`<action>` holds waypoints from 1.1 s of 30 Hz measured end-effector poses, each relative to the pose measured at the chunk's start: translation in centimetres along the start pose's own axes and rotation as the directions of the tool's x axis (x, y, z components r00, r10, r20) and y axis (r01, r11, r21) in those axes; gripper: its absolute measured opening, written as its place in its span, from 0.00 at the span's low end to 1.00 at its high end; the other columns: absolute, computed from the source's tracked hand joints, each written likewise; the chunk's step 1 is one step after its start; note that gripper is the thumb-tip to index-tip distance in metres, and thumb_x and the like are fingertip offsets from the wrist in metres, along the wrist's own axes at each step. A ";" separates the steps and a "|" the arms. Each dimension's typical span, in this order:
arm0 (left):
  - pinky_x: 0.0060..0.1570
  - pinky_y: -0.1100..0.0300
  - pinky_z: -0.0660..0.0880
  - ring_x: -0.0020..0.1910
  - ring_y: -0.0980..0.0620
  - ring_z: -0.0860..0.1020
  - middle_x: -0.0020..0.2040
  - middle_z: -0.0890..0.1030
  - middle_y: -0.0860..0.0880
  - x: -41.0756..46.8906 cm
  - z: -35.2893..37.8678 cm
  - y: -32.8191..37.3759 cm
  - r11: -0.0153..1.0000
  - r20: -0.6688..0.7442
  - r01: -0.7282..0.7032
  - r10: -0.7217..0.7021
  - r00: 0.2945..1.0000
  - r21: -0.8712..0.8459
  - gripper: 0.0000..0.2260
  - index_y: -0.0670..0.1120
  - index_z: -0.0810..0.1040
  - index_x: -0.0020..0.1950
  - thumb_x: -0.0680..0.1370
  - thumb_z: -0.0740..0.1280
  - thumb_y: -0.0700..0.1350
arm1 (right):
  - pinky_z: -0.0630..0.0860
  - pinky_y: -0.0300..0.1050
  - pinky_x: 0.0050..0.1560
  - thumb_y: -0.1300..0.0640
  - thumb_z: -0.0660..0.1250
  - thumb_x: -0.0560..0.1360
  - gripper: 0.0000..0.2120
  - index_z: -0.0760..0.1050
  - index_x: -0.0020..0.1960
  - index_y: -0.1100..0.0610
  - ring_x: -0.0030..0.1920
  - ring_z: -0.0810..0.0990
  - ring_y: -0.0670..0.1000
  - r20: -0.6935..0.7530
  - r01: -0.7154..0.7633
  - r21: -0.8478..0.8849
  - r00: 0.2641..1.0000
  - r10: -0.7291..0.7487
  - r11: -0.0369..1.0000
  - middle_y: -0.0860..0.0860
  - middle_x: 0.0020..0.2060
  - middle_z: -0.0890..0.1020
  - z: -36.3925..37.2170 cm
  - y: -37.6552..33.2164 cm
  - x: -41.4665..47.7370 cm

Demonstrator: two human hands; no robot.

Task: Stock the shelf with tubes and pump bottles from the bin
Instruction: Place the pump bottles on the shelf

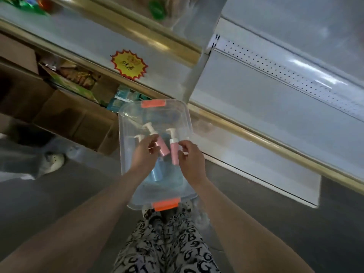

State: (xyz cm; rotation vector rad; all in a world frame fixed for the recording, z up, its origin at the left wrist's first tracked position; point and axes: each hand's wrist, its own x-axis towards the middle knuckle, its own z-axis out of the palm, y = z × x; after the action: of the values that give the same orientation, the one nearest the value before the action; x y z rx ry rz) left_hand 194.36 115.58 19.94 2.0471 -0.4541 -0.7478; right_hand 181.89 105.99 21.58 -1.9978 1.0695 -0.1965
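Left hand [144, 152]: grip clamped on slanted pink bottle [163, 148]
Right hand [192, 164]: grip pinching other pink bottle [174, 153]
Starburst tag [129, 65]: writing blurred

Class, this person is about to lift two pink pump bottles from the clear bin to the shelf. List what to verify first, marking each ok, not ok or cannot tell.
1. Left hand holds the left pink pump bottle: ok.
2. Right hand pinches the right pink pump bottle: ok.
3. White pump heads sit on both bottles: ok.
4. Shelf has bare space: ok.
5. Clear bin rests steadily: cannot tell, its support is hidden.
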 end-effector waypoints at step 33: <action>0.58 0.56 0.67 0.63 0.42 0.72 0.63 0.76 0.41 12.0 7.5 -14.5 0.946 0.013 0.076 -0.085 0.996 0.315 0.19 0.41 0.71 0.69 0.78 0.64 0.37 | 0.64 0.50 0.68 0.62 0.65 0.76 0.33 0.54 0.77 0.60 0.66 0.69 0.61 0.304 -0.005 -0.444 0.940 0.155 0.896 0.61 0.68 0.67 16.2 11.2 12.6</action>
State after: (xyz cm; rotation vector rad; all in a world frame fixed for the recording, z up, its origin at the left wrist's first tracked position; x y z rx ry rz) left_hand 198.96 111.96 0.52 2.3676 -0.5355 -0.7928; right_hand 190.68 103.20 0.13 -2.2676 1.0341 0.4565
